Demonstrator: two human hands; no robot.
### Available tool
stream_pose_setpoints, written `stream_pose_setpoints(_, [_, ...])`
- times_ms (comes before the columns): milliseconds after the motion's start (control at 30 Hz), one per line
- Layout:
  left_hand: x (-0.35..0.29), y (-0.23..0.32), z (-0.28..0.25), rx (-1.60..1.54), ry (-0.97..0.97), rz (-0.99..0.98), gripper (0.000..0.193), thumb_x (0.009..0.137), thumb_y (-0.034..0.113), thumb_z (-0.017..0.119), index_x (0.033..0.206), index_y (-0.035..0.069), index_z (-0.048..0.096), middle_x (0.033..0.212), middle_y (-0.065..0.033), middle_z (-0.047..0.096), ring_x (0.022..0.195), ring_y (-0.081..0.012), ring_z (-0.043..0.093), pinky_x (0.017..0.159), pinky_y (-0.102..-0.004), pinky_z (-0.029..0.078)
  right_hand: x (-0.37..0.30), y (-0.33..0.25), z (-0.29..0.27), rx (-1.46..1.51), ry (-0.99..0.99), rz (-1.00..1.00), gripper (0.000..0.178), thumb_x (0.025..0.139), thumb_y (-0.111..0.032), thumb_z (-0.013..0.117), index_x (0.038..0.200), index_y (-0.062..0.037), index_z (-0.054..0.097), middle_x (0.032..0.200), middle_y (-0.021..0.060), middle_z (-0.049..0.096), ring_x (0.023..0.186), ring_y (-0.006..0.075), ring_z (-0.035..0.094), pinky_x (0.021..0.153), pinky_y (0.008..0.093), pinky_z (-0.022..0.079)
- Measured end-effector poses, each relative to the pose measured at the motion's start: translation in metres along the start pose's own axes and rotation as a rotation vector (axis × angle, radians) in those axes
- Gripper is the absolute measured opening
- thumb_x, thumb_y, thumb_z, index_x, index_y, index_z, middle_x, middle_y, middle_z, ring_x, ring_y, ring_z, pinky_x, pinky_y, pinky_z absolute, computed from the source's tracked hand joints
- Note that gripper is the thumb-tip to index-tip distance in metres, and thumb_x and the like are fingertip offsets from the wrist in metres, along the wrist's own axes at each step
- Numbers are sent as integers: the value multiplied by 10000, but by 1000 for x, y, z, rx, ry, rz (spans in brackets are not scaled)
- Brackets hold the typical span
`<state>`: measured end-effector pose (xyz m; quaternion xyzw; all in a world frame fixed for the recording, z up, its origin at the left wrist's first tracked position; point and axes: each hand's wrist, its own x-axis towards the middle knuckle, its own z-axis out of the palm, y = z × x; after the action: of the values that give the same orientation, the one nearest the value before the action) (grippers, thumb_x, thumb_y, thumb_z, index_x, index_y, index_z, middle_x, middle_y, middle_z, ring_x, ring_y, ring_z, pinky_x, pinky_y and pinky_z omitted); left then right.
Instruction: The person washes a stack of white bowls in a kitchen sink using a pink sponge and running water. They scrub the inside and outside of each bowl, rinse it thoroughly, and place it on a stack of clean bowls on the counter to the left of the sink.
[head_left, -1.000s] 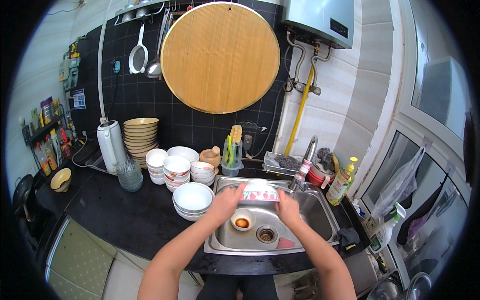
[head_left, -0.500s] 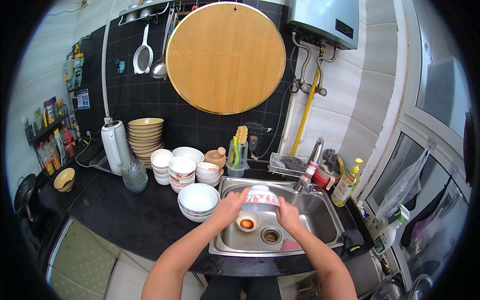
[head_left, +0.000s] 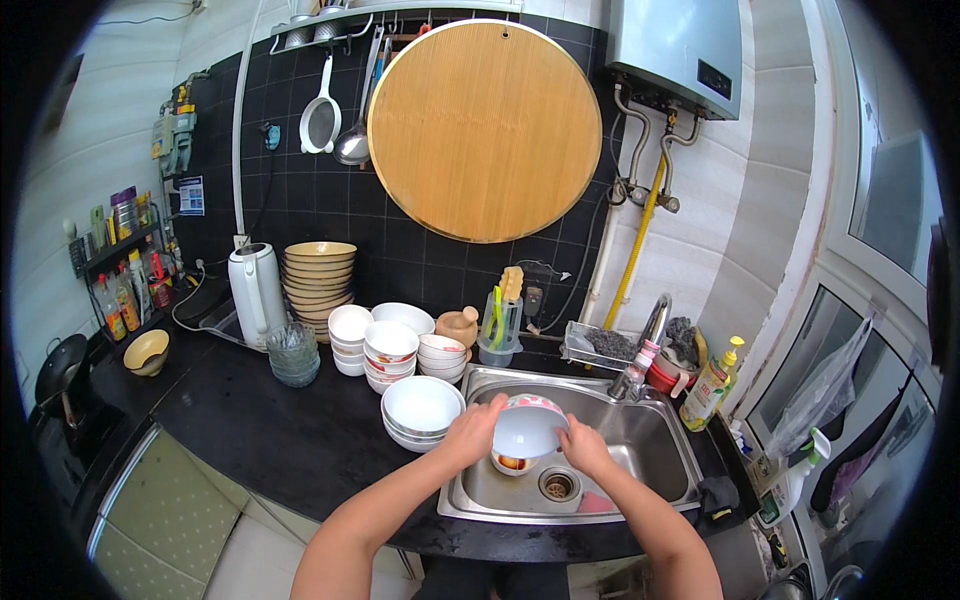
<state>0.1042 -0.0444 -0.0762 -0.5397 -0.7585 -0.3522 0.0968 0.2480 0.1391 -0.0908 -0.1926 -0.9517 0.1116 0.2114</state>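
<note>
Over the sink (head_left: 470,500) I hold a white bowl with a red pattern outside (head_left: 530,434), tilted so its pale inside faces me. My left hand (head_left: 474,432) is closed on its left rim. On the opposite rim, my right hand (head_left: 585,445) grips it too. Below and partly hidden by it, a small white bowl (head_left: 500,466) with brown liquid stands on the sink floor. The drain (head_left: 558,485) is to its right. Near the sink's front wall lies something flat and pink (head_left: 597,502), its kind unclear.
Left of the sink stand stacked large white bowls (head_left: 422,405), more small bowls (head_left: 390,342), glass bowls (head_left: 292,355), tan bowls (head_left: 320,270) and a kettle (head_left: 257,295). Behind the sink are a faucet (head_left: 655,330) and a wire rack (head_left: 600,346). A yellow-topped soap bottle (head_left: 712,385) stands right.
The bowl in my hands has tipped, turning its inside toward me where its patterned outside showed before. It now covers part of the small bowl. The whole view has shifted slightly.
</note>
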Motion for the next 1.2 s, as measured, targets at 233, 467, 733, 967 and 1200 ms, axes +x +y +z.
stream_pose_setpoints(233, [31, -14, -76, 65, 132, -105, 306, 775, 21, 440, 1076, 29, 381, 759, -236, 586, 719, -418, 572, 622, -501, 442, 58, -54, -22, 498, -12, 83, 275, 847, -277, 496, 881, -9, 547, 679, 163, 612, 580, 285, 613, 563, 387, 478])
stream_pose_setpoints(467, [23, -47, -123, 67, 201, -339, 235, 754, 32, 471, 981, -15, 432, 832, -268, 583, 830, -407, 567, 750, -467, 430, 95, -110, 19, 598, -127, 197, 271, 809, -215, 481, 945, 12, 534, 711, 159, 621, 526, 233, 613, 515, 345, 496])
stream_pose_setpoints(733, [-14, -123, -104, -37, 163, -522, 206, 707, 57, 545, 895, -22, 518, 826, -251, 590, 829, -395, 571, 740, -449, 444, 109, -136, 65, 357, -258, 77, 460, 787, -131, 468, 1245, -114, 433, 802, 125, 633, 539, 182, 612, 476, 304, 511])
stream_pose_setpoints(967, [-16, -124, -100, 125, 61, -556, 232, 713, 90, 563, 923, -9, 565, 841, -229, 603, 818, -363, 587, 735, -425, 464, 114, -130, 83, 280, -378, 73, 469, 790, -153, 458, 1258, -133, 432, 723, 109, 626, 519, 174, 595, 469, 295, 501])
stream_pose_setpoints(1200, [-18, -121, -104, 261, 56, -530, 258, 737, 183, 602, 928, 11, 580, 822, -203, 615, 805, -348, 596, 725, -429, 470, 105, -110, 73, 877, -528, 235, 437, 879, -353, 467, 1232, -95, 453, 618, 55, 579, 460, 112, 524, 428, 253, 457])
